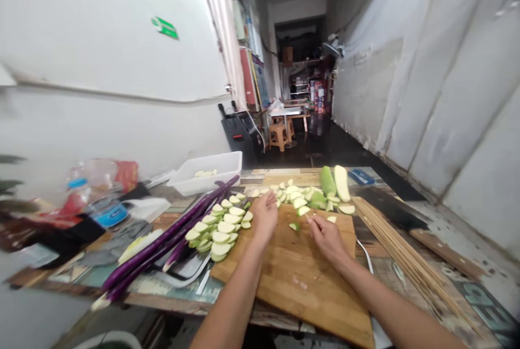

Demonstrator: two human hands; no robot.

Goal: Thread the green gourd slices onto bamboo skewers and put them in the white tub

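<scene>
My left hand (266, 211) is over the far left edge of the wooden cutting board (300, 278), its fingers partly spread beside a heap of pale, green-skinned zucchini slices (293, 193). My right hand (324, 231) is closed in a pinch above the board. A thin pale bit shows at its fingertips, too small to name. Just left of those fingertips lies a small zucchini piece (294, 226). Left of the board, rows of overlapping slices (221, 227) rest on a tray (179, 278), next to long purple eggplants (162, 232).
A bundle of bamboo skewers (400, 243) lies right of the board. Behind it are cut zucchini halves (342, 183) and a blue packet (361, 176). A white plastic tub (211, 173) stands at the back left, with a blue-capped bottle (99, 205) further left.
</scene>
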